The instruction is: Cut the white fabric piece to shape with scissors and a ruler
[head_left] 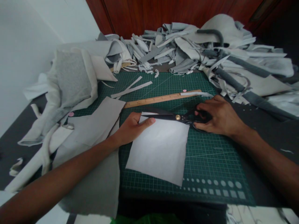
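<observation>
A light grey fabric square [158, 149] lies on the green cutting mat [210, 155]. My right hand [217, 116] is closed round the handles of black scissors [173, 117], whose blades lie along the square's far edge, pointing left. My left hand [132, 127] rests on the square's upper left corner, thumb stretched along the edge just under the blade tips, fingers curled down on the cloth.
A wooden ruler [161, 99] lies just behind the scissors, with a thin cut strip [196, 93] at its right end. Larger grey fabric pieces [93, 130] cover the left side. A heap of offcuts and strips [198, 46] fills the back and right.
</observation>
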The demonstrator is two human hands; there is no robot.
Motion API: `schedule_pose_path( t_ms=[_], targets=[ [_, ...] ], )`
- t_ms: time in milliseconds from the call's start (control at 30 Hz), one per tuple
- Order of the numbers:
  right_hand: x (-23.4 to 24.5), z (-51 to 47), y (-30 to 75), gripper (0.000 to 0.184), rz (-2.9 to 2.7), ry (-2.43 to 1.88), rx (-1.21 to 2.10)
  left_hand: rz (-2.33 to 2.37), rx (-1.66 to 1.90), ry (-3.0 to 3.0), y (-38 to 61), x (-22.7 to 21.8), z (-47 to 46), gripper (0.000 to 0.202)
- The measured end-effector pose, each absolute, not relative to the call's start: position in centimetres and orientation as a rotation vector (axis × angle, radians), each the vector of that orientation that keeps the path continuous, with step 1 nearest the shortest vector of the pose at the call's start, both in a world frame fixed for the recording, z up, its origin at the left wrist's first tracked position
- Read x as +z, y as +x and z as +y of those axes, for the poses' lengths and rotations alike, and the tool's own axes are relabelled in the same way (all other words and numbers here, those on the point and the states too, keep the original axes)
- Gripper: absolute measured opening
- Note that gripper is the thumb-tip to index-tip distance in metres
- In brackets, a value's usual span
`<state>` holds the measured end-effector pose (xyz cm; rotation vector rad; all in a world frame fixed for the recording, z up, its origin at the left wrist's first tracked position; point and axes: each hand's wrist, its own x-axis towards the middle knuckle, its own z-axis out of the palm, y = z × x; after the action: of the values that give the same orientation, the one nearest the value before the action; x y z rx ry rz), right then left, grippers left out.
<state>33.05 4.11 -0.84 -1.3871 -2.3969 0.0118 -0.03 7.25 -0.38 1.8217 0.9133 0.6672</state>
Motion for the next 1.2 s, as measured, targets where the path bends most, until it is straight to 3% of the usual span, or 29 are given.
schedule_pose_path(
  t_ms=[367,800,1200],
  targets=[
    [-0.73,3.99,33.33,0.024,-2.416,-1.398,-0.08,0.919,0.669,1.8,0.11,-0.09,7.07,0.031],
    [-0.29,3.62,32.9,0.024,-2.469,-1.319,-0.119,0.831,0.706,1.826,0.13,-0.44,7.32,0.015],
    [-0.34,3.62,32.79,0.025,-2.508,-1.421,-0.22,0.824,0.76,1.812,0.13,-0.44,7.25,0.023]
  ],
)
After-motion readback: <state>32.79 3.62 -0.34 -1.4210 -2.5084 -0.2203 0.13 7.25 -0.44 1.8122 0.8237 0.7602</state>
